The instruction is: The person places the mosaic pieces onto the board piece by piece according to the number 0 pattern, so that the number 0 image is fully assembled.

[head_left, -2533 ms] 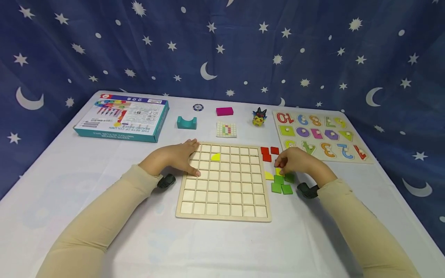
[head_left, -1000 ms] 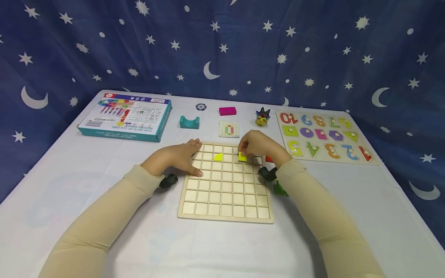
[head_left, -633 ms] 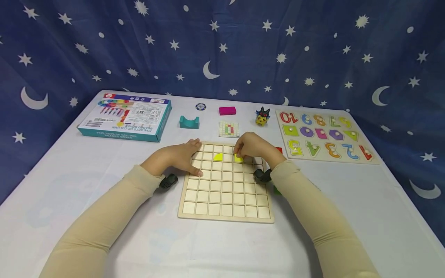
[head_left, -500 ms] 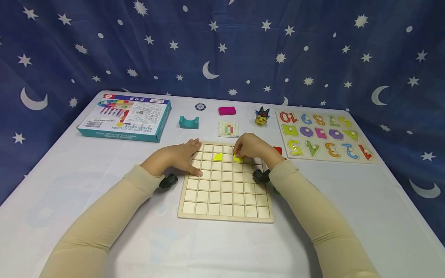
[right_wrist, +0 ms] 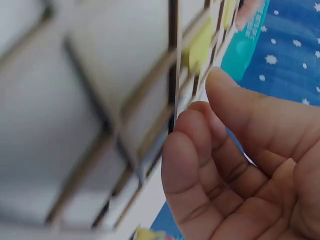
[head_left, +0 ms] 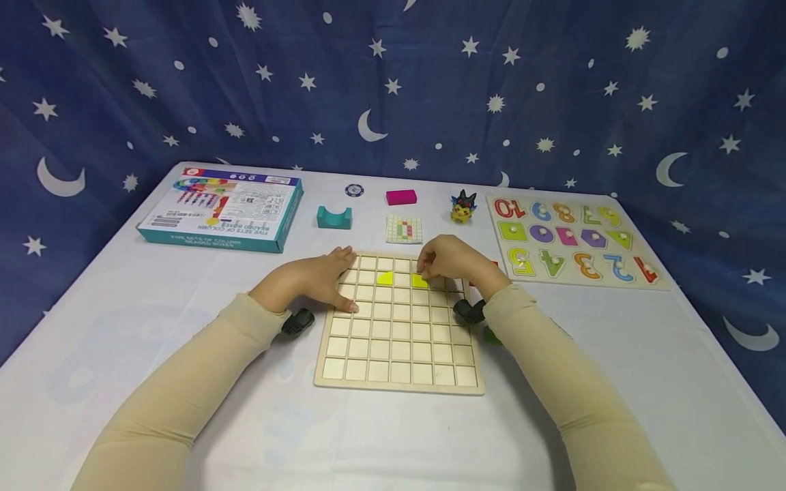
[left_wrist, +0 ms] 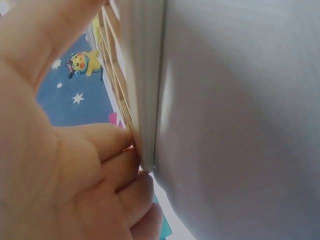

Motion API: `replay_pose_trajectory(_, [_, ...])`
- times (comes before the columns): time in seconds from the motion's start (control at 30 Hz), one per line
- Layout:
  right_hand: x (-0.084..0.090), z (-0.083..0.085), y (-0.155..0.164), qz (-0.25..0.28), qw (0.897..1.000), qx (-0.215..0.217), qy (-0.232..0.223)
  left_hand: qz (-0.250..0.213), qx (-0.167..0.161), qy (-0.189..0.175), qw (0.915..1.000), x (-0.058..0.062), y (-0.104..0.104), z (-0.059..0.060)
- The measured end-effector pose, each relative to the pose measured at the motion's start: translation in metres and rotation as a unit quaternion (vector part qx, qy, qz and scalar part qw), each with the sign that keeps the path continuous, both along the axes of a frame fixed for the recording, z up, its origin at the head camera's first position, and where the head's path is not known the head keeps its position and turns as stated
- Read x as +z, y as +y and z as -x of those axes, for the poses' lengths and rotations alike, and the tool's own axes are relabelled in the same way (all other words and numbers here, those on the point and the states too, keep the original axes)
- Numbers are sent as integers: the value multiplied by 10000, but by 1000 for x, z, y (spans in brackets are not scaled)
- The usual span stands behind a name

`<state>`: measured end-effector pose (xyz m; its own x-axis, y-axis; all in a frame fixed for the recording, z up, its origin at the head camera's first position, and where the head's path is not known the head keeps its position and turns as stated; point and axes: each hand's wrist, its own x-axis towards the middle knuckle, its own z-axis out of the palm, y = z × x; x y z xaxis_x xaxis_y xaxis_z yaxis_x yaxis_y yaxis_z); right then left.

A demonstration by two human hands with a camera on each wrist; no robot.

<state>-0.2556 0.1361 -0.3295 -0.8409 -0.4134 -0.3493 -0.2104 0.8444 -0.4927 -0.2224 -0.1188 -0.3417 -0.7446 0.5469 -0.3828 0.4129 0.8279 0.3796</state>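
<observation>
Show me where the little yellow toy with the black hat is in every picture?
Head view: the yellow toy figure stands at the far side of the table, behind the wooden grid board.
Left wrist view: upper left, beside the board's edge.
Right wrist view: not in it.
Shared landmark: the grid board.

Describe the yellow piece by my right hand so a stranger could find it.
Find the wooden grid board mid-table. In its second row from the far edge lie two yellow pieces; this yellow piece is the right-hand one, at the right hand's fingertips, unlike the left yellow piece.
</observation>
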Motion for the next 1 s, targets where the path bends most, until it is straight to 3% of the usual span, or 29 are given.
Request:
replay_pose_trajectory(0.27, [9, 1, 35, -244, 9996, -96, 132, 1, -28, 9, 10000, 0, 0, -1])
replay_pose_trajectory(0.57, [3, 0, 72, -396, 9984, -395, 79, -8, 57, -6, 10000, -1, -1, -2])
replay_pose_trajectory(1.0, [-4, -7, 84, -303, 9985, -464, 13, 1, 44, 30, 10000, -2, 0, -1])
